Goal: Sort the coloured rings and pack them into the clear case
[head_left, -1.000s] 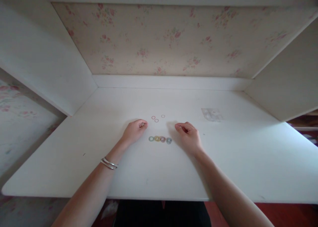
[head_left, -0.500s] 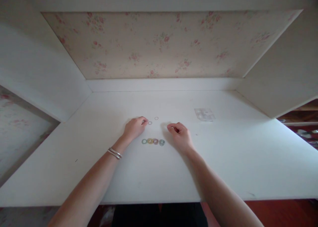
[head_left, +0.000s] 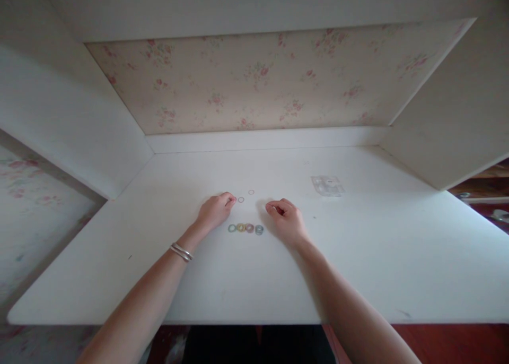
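Hands on white table [head_left: 358, 258] | left hand [head_left: 213, 211] pinched beside thin red ring [head_left: 240, 199] | right hand [head_left: 287, 221] loosely curled near row of four coloured rings [head_left: 245, 228]

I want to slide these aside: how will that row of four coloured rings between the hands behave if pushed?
The coloured rings look small, thin and flat on the white table, so they probably weigh little and would slide rather than roll. They lie in a touching row, so a push at one end would likely scatter them. Being so flat, they may be fiddly to pinch up.

Dim, soft, perhaps edge-warped view.
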### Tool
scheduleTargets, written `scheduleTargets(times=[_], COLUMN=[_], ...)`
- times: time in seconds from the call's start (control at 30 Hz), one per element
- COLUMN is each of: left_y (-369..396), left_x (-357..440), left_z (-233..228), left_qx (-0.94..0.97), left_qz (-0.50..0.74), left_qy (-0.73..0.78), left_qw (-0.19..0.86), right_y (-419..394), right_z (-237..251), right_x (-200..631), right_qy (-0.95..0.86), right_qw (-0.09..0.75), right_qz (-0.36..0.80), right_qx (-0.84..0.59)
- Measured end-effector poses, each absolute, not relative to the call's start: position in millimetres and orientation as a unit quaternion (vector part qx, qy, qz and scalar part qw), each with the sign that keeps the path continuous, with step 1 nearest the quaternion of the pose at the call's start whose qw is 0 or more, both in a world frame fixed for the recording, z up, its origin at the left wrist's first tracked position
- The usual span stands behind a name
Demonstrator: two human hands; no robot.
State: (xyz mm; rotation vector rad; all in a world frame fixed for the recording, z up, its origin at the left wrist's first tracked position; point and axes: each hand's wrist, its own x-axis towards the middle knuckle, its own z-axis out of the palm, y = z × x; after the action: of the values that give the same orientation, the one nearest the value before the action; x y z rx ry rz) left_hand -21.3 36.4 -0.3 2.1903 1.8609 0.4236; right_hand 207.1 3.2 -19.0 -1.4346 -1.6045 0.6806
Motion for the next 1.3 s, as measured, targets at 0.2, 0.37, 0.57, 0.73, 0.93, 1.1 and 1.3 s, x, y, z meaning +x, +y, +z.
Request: scheduleTargets(times=[0.2,0.37,0.57,0.73,0.93,1.1,1.3], left_y=[-1,-34,-39,-36,-39,-36,-37], left_x=[-18,-7,2,3,3,-15,-42], left_z=[13,18,9,2,4,9,-2], left_qx=[0.812,0.852,0.863,0.862,0.846,0.813,0.781], left_qz=[0.165,0.151,0.130,0.142,0.200,0.276,0.299], left_qy=[0.533,0.484,0.478,0.478,0.478,0.494,0.528], left_qw=[0.173,0.132,0.101,0.095,0.124,0.137,0.149], right_y=[2,3,1,2,2,2,2], right_z=[-17,-15,-15,-15,-15,-16,-15], right_x=[206,205,207,207,207,207,206], right_qy=[-0.649,-0.655,-0.660,-0.657,-0.659,-0.656,-0.658], right_qw=[0.419,0.407,0.408,0.402,0.409,0.412,0.402], right_qz=[0.275,0.270,0.261,0.269,0.266,0.269,0.266], right_qx=[-0.572,-0.577,-0.575,-0.578,-0.572,-0.573,-0.579])
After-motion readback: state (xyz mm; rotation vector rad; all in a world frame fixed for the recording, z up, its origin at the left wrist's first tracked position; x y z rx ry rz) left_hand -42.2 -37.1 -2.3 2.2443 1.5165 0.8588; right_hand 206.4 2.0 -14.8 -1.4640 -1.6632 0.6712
